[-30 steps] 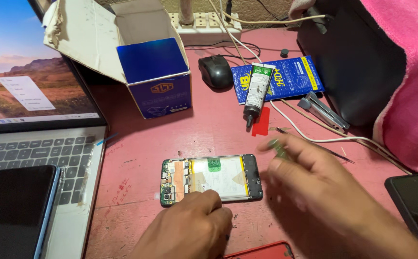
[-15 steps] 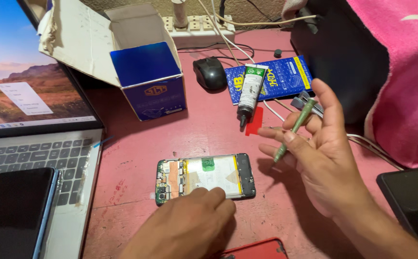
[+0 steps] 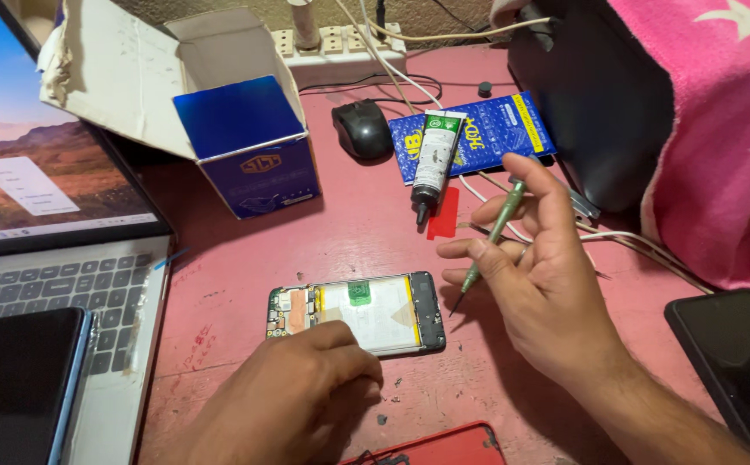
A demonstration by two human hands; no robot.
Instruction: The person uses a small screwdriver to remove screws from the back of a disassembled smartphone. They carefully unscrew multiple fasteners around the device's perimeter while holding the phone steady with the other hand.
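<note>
An opened smartphone (image 3: pixel 375 312) lies flat on the red table (image 3: pixel 366 237), its white battery and circuit board showing. My left hand (image 3: pixel 293 392) rests on the phone's near edge, fingers pressing it down. My right hand (image 3: pixel 540 280) hovers just right of the phone, palm up, and holds a thin green screwdriver (image 3: pixel 489 244) between thumb and fingers, tip pointing down toward the phone's right end. A glue tube (image 3: pixel 433 164) lies beyond it on a blue packet (image 3: pixel 487 129).
An open laptop (image 3: pixel 56 258) with a dark phone (image 3: pixel 15 387) on its keyboard sits at left. A blue and white open box (image 3: pixel 246 146), black mouse (image 3: pixel 362 129), power strip (image 3: pixel 340 47) and cables stand behind. Another dark phone (image 3: pixel 737 362) lies right; a red phone cover (image 3: pixel 435 448) lies near.
My right hand lifted from a blurred motion beside the phone, turned palm up with the screwdriver, and now sits slightly lower with the tip nearer the phone. The left hand stays on the phone.
</note>
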